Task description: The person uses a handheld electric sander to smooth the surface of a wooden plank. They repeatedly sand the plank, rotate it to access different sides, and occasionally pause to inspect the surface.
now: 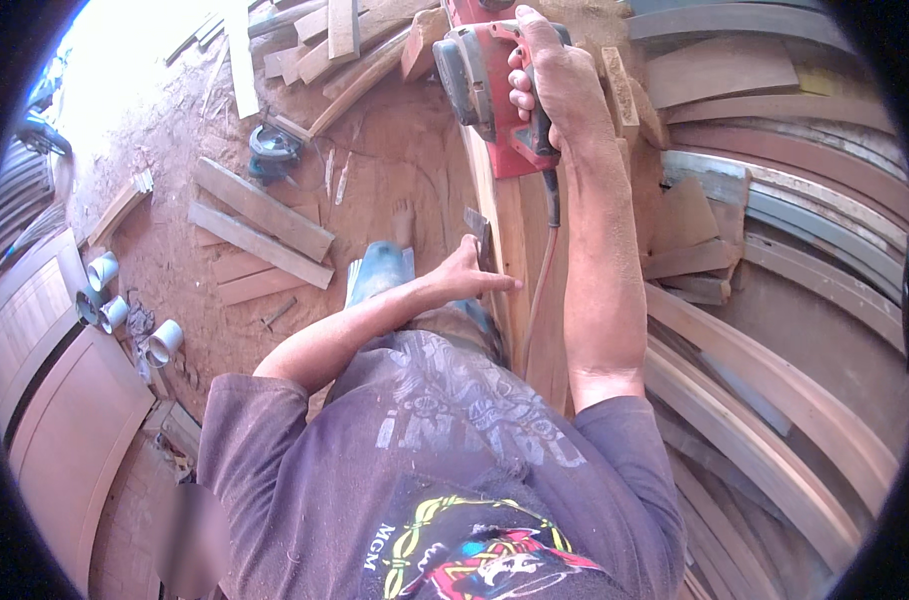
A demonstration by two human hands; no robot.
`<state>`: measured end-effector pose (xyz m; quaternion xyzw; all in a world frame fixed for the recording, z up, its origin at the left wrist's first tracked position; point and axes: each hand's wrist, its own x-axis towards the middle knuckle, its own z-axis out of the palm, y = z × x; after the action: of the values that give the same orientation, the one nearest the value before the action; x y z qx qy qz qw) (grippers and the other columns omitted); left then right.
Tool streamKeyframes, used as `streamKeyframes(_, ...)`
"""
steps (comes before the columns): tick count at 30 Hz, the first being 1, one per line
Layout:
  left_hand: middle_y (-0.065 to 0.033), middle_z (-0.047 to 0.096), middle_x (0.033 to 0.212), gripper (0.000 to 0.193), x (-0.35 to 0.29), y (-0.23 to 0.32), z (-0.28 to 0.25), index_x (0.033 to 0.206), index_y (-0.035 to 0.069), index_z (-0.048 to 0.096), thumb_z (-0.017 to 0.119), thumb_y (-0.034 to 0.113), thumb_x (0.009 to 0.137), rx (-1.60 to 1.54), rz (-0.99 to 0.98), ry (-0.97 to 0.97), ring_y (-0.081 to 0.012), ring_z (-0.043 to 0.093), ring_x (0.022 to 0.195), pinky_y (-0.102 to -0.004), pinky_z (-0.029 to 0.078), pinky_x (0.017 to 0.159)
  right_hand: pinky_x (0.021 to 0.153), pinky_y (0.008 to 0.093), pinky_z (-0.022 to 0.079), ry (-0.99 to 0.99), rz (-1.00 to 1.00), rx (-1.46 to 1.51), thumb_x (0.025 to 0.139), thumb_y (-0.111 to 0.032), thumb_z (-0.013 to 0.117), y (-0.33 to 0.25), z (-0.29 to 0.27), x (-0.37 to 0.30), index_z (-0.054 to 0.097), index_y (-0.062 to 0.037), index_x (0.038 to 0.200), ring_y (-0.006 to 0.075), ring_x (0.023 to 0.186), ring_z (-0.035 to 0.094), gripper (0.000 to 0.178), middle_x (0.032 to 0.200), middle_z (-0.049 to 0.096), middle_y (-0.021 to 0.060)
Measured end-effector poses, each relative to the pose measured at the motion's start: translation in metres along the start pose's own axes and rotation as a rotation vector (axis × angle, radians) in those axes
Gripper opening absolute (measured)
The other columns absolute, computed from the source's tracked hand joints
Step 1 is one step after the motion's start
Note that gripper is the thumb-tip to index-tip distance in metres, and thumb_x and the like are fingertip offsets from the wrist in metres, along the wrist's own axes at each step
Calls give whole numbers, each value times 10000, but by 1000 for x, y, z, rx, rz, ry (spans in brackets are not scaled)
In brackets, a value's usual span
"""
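My right hand (556, 85) is closed round the rear handle of a red and black electric planer (481, 85). The planer sits along the top of a long pale wooden board (511, 235), and its cord (544, 270) trails back toward my body. At the board's left edge lies my left hand (464, 275), one finger stretched over the top and the others partly hidden, apparently gripping the edge. A dark flat metal piece (482, 235) stands right beside those fingers; whether they touch it is unclear.
Curved planks (784, 400) are stacked on the right, offcuts (324, 50) at the far side. On the dusty floor at left lie loose boards (264, 225), a teal power tool (274, 150) and a hammer (279, 313). Pale cups (164, 342) stand near wooden panels (79, 420).
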<state>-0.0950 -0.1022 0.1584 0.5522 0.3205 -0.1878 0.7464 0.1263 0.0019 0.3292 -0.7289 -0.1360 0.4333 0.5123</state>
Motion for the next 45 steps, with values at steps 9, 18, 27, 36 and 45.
streamKeyframes(9, -373, 563, 1356, 1199, 20, -5, -15, 1378, -215, 390, 955, 583, 684, 134, 14, -57, -400, 557, 1336, -413, 452, 1119, 467, 261, 420, -5, -50, -7, 1067, -497, 574, -19, 14, 46, 749, -10, 1160, 65, 549, 499, 526, 742, 535, -42)
streamKeyframes(18, -422, 487, 1462, 1278, 5, 20, -23, 1472, -246, 290, 937, 558, 716, 153, -77, -143, -457, 498, 1422, -431, 426, 1172, 466, 260, 392, -11, -94, 0, 1068, -538, 554, -38, 27, 80, 732, -7, 1162, 63, 544, 476, 569, 741, 524, -40)
streamKeyframes(27, -411, 529, 1394, 1251, 5, 26, -25, 1428, -257, 314, 949, 553, 717, 135, -84, -172, -428, 552, 1351, -416, 471, 1113, 466, 259, 363, -28, -151, 18, 1069, -579, 534, -61, 40, 119, 715, -4, 1165, 61, 539, 452, 611, 740, 512, -39)
streamKeyframes(36, -414, 548, 1409, 1198, 4, 15, -13, 1446, -219, 354, 946, 503, 694, 118, -44, -91, -451, 542, 1395, -443, 444, 1172, 466, 258, 334, -77, -284, 86, 1070, -621, 513, -85, 61, 164, 699, -1, 1167, 60, 535, 429, 654, 738, 500, -37)
streamKeyframes(45, -392, 529, 1462, 1270, 11, 18, -16, 1480, -204, 351, 965, 537, 650, 27, 13, 6, -432, 518, 1424, -444, 401, 1210, 465, 257, 305, -160, -519, 153, 1072, -662, 493, -43, 14, 113, 682, 2, 1169, 58, 530, 405, 697, 737, 489, -36)
